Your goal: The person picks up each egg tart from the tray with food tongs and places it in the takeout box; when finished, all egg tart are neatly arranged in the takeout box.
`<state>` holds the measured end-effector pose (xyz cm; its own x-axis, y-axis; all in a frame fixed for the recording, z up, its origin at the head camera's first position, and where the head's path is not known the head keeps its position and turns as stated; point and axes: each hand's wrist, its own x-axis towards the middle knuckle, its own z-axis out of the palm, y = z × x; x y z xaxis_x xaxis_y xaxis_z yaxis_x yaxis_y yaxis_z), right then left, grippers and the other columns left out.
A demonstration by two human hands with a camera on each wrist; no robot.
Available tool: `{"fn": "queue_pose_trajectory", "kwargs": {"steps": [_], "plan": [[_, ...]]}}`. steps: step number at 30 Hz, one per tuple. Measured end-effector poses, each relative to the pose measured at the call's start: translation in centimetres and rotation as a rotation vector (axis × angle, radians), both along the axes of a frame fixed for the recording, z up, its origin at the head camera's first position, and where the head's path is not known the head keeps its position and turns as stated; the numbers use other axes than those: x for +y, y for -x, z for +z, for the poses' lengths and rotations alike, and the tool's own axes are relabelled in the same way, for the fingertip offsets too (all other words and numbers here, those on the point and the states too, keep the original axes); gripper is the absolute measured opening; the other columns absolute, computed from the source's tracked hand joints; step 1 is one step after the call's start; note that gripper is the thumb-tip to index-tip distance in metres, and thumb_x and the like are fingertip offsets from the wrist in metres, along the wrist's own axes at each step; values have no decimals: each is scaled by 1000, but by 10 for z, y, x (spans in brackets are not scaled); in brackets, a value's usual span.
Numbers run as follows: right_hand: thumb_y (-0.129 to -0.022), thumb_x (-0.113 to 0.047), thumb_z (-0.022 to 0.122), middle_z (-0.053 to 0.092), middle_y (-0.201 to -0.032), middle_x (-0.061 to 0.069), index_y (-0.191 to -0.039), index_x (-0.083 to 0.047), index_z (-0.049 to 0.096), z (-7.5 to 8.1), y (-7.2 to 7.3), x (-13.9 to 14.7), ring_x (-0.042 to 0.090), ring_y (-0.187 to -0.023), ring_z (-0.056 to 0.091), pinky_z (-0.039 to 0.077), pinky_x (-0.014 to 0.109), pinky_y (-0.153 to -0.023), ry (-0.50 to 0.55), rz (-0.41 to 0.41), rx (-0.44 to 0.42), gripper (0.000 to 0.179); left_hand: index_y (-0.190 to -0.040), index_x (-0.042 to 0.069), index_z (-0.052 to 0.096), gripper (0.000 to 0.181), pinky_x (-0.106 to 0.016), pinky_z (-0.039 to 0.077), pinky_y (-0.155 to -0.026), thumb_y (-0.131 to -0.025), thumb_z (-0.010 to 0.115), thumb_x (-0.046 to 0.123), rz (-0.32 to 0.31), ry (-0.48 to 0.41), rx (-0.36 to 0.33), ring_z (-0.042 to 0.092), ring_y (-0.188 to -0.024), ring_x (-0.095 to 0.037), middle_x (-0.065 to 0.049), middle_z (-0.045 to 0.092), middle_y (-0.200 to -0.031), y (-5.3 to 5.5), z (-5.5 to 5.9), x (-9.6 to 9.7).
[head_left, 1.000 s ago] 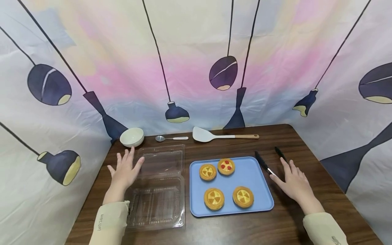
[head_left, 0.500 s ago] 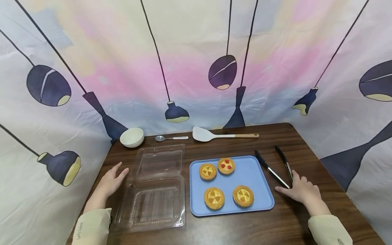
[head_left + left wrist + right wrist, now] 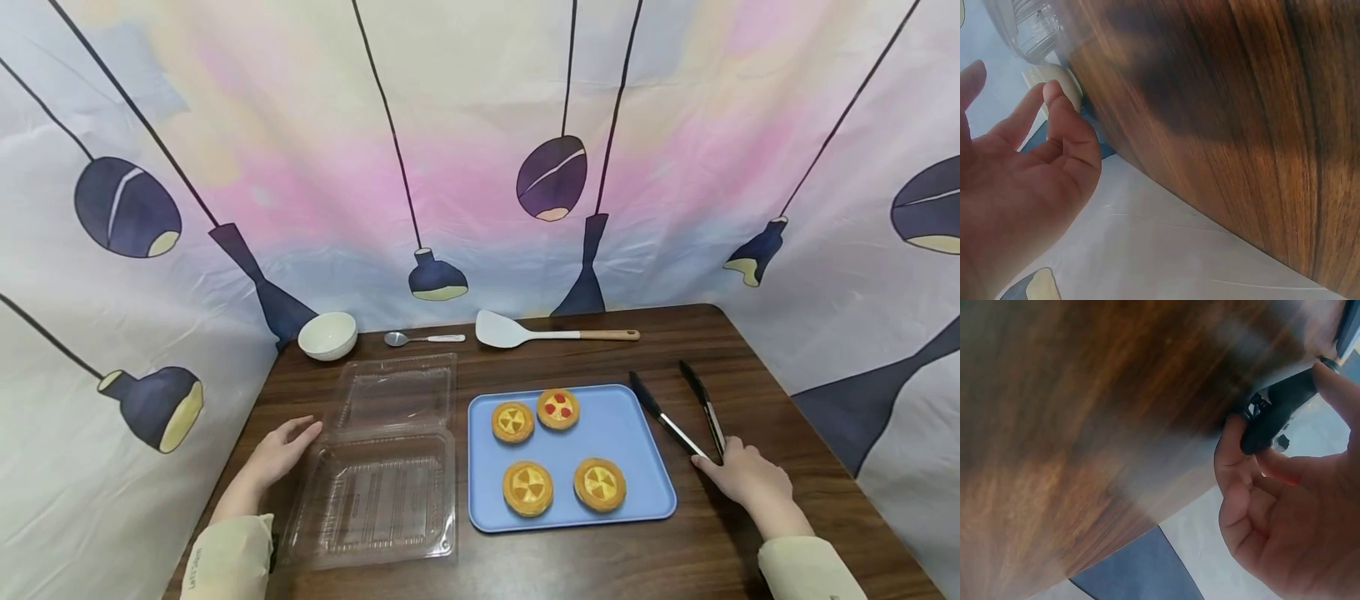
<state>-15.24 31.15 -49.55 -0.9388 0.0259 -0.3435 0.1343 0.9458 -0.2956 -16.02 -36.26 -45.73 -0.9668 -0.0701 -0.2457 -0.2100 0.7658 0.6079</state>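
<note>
My right hand holds a pair of tongs at its joined end, right of the blue tray. The two black-tipped arms of the tongs are spread and point away from me. In the right wrist view, the fingers and thumb lie around the black end of the tongs. My left hand holds nothing; its fingers are loosely bent left of an opened clear plastic container. On the tray lie egg tarts, three with yellow wedge-patterned tops and one red-dotted tart.
Along the back of the table stand a white bowl, a small spoon and a white spatula with a wooden handle. A printed cloth hangs close behind the table and at both sides.
My left hand has drawn back from near the bowl to the container's left side. The right hand has slid down the tongs towards me and closed on their joined end.
</note>
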Motion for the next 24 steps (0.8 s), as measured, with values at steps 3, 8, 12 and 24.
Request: {"fn": "queue_pose_trajectory", "kwargs": {"steps": [3,8,12,24], "plan": [[-90,-71,39,39,-115,50,-127,28,25,3,-1,0,62,-97,48,45,61,-71,38,-4,1,106,-146,-8,27,71,-60,39,-92,-102,40,47,-32,-15,-6,37,-123,-54,-40,30,-140,-1,1,2],[-92,-69,38,43,-113,50,-128,29,16,9,0,0,60,-95,51,46,58,-70,81,-2,-23,107,-144,-8,30,62,-57,43,-87,-103,44,35,-77,-14,23,42,-118,-53,-39,36,-136,-2,3,5],[-94,-65,36,48,-104,47,-129,28,8,14,1,-1,52,-85,57,47,54,-67,133,-30,-37,103,-144,-8,31,59,-53,48,-81,-104,44,33,-89,-42,24,53,-107,-46,-37,44,-130,-2,1,6],[-87,-77,33,55,-89,37,-137,20,20,21,4,-5,33,-60,55,41,41,-47,63,-124,122,110,-146,-8,25,62,-35,43,-53,-103,47,32,-75,-157,-41,47,-61,-21,-7,50,-74,-6,-5,4]]}}
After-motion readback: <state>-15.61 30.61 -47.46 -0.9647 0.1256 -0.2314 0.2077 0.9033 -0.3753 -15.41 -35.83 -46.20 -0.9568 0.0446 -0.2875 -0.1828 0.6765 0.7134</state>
